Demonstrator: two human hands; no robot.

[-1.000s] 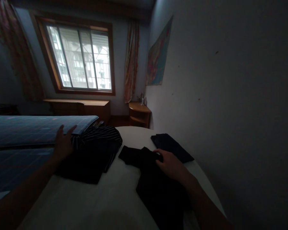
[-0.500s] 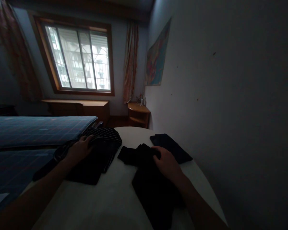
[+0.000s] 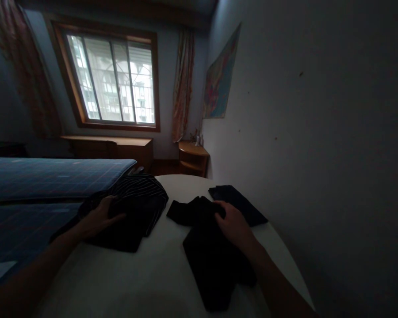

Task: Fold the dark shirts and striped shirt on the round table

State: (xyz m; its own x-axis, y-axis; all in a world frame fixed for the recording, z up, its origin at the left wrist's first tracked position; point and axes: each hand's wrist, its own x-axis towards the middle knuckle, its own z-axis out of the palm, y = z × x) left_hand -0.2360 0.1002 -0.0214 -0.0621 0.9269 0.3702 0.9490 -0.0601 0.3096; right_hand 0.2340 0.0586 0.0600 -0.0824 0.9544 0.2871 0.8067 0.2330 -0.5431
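Note:
On the round white table (image 3: pixel 146 282), a black garment (image 3: pixel 212 265) lies spread out, a sleeve-like flap pointing left. My right hand (image 3: pixel 234 225) has its thumb and fingers closed on the upper edge of this garment. Over to the left, my left hand (image 3: pixel 97 218) rests on a heap of dark clothes (image 3: pixel 135 216), thumb and fingers apart. Thin pale stripes show on the back part of that heap. A folded dark navy garment (image 3: pixel 237 204) sits just behind my right hand. The dim light hides the folds of the black cloth.
Left of the table are blue plaid mattresses (image 3: pixel 53 176), which the heap of clothes overlaps. A white wall (image 3: pixel 318 176) runs along the right side. At the back stand a wooden desk (image 3: pixel 129 142) and a corner shelf (image 3: pixel 194 150) below the window (image 3: pixel 112 84).
My left hand has come off the mattress edge and onto the heap, whose left part now spreads farther left. My right hand keeps its hold; the black garment's lower edge has drawn up slightly.

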